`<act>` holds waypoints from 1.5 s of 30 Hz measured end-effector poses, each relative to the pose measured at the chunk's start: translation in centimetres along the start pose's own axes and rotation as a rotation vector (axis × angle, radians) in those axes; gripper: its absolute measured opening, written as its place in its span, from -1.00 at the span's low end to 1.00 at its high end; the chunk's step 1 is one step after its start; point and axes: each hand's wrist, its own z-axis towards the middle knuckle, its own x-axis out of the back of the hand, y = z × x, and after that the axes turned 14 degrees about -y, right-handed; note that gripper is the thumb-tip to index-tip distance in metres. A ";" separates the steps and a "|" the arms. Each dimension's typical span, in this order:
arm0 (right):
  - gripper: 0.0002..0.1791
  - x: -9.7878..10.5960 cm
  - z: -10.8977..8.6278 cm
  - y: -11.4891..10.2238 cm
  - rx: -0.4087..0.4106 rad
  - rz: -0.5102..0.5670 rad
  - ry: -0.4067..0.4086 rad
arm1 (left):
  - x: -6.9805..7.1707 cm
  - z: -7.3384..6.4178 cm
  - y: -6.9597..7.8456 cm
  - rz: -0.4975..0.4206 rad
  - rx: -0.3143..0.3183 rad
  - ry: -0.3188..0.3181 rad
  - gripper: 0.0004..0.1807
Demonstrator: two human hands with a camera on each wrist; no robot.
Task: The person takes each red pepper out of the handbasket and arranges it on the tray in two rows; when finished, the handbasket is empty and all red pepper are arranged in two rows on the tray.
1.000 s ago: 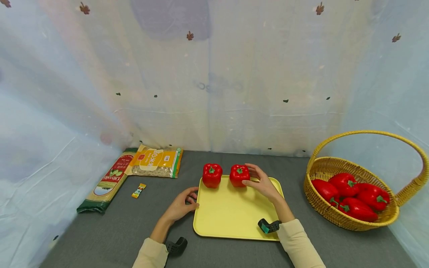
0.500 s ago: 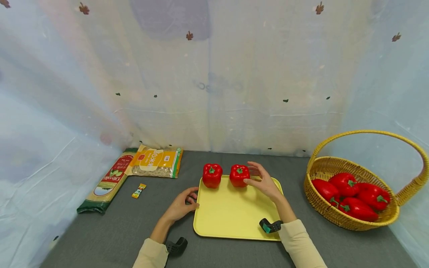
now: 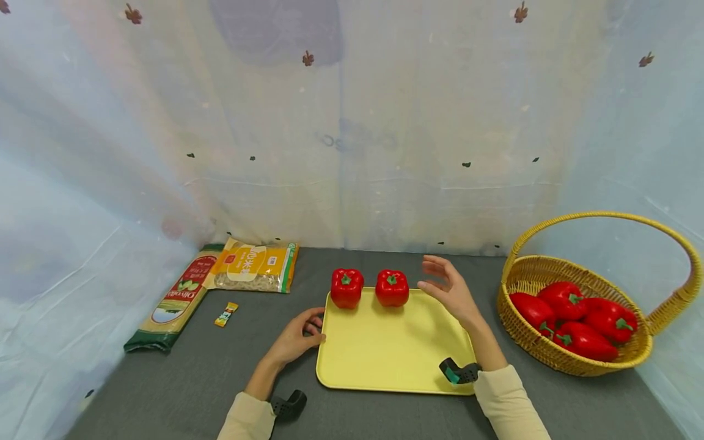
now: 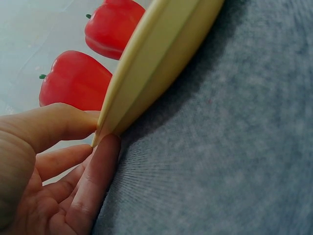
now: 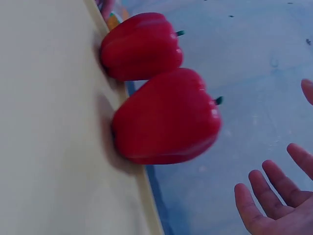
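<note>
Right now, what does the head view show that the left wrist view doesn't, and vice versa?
Only the head view shows the wicker basket, the food bags and the right hand. Only the left wrist view shows the outer left wall of the yellow tray, with fingers against it. Both show the tray, two red peppers, the left hand and gray surface.

Glossy peppers (image 3: 392,288), seemingly plastic tray (image 3: 393,354), woven basket (image 3: 514,315)
</note>
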 end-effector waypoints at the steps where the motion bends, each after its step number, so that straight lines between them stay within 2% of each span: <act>1: -0.40 0.2 -0.2 -0.3 0.016 -0.002 0.007 | 0.0 0.0 0.0 -0.001 -0.002 -0.003 -0.36; 6: -0.46 1.7 -1.6 -1.5 0.104 -0.037 0.045 | -0.1 -0.1 0.0 -0.005 -0.014 -0.006 -0.36; 14: -0.56 4.7 -4.0 -3.4 0.246 -0.024 0.065 | 0.0 -0.1 0.0 -0.005 -0.004 -0.012 -0.36; 20: -0.56 6.8 -5.7 -4.6 0.270 -0.006 0.136 | 0.1 0.0 0.0 -0.001 -0.007 -0.008 -0.36; 25: -0.52 8.5 -6.9 -5.1 0.265 -0.035 0.191 | 0.0 -0.1 0.1 -0.010 -0.006 -0.007 -0.36; 29: -0.48 9.9 -7.8 -5.4 0.229 -0.082 0.233 | 0.0 -0.1 0.0 -0.023 -0.004 -0.007 -0.36; 35: -0.47 12.1 -8.9 -5.9 0.073 -0.213 0.308 | 0.0 0.0 -0.1 -0.015 0.000 -0.004 -0.36; 42: -0.44 14.7 -9.9 -6.0 -0.020 -0.195 0.270 | 0.0 0.0 -0.2 0.002 0.006 -0.009 -0.36; 45: -0.42 15.7 -10.2 -5.8 -0.065 -0.226 0.261 | 0.0 -0.1 -0.2 0.002 0.003 -0.008 -0.36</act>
